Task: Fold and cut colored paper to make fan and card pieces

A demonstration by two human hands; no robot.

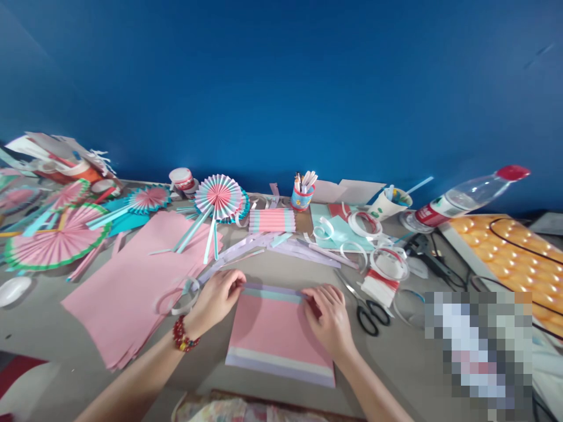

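Observation:
A pink paper sheet (pixel 272 328) with lilac, white and pale blue strips along its near and far edges lies flat before me. My left hand (pixel 223 293), with a red bead bracelet (pixel 182 335) on its wrist, pinches the sheet's far left corner. At the far right corner my right hand (pixel 328 316) has its fingers curled around the edge, hiding the corner. Just beyond the sheet lie lilac paper strips (pixel 303 253) and a pleated pink and blue paper piece (pixel 271 220). Scissors (pixel 367 308) with black handles rest to the right of my right hand.
Pink sheets (pixel 132 275) are stacked at left, with folded paper fans (pixel 219 196) around them. A pen cup (pixel 302 196), tape rolls (pixel 365 224), a glue gun (pixel 433 258) and a plastic bottle (pixel 457 205) stand or lie toward the blue wall (pixel 281 88).

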